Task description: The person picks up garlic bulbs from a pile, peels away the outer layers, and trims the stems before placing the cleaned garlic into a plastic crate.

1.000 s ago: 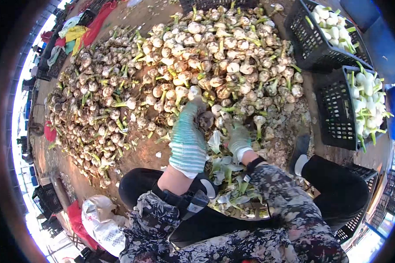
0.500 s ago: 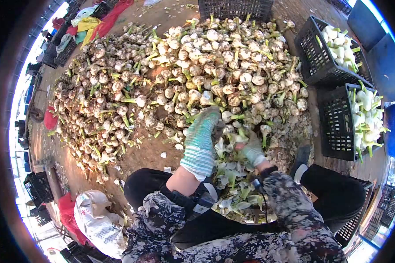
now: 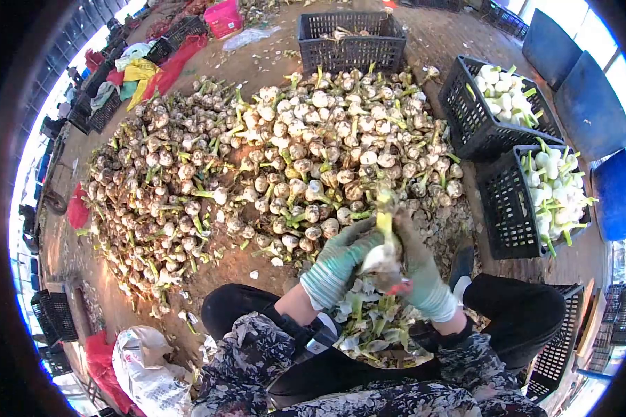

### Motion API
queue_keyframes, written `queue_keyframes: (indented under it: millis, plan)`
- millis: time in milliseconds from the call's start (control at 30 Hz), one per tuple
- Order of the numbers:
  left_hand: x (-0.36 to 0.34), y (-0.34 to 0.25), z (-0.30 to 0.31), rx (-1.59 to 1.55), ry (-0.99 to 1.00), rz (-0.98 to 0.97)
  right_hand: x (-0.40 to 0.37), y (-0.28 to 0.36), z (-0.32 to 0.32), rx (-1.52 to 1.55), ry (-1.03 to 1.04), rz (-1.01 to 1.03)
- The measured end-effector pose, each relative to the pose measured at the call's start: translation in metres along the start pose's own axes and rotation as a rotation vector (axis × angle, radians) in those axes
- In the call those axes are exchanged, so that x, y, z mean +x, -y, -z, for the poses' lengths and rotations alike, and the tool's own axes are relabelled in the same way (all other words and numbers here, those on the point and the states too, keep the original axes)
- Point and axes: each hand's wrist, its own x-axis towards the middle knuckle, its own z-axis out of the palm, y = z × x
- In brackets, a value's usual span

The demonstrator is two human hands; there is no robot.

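Observation:
Between my two gloved hands is a garlic bulb (image 3: 381,260) with its yellow-green stem pointing up and away from me. My left hand (image 3: 344,264), in a green and white glove, is closed round the bulb's left side. My right hand (image 3: 424,274) wraps its right side, smeared by motion. A small reddish spot shows at the right hand's fingers; I cannot make out what it is. Beyond the hands spreads a big heap of untrimmed garlic (image 3: 341,139). Pale peelings and green leaf scraps (image 3: 375,320) lie below the hands, between my legs.
On the right stand two black crates (image 3: 511,208) (image 3: 466,115) of clean white garlic. Another black crate (image 3: 351,52) is behind the heap. A white sack (image 3: 146,365) sits at lower left; blue panels (image 3: 615,194) border the right side.
My left hand has drawn back from the heap, and both hands have come together round a garlic bulb. The view has tilted up, showing more of the far crate.

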Motion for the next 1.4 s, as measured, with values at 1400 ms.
queue_keyframes:
  millis: [1400]
  plan:
    - [0.015, 0.019, -0.003, 0.534, 0.007, -0.524, -0.002, -0.015, 0.023, 0.708, -0.182, -0.4]
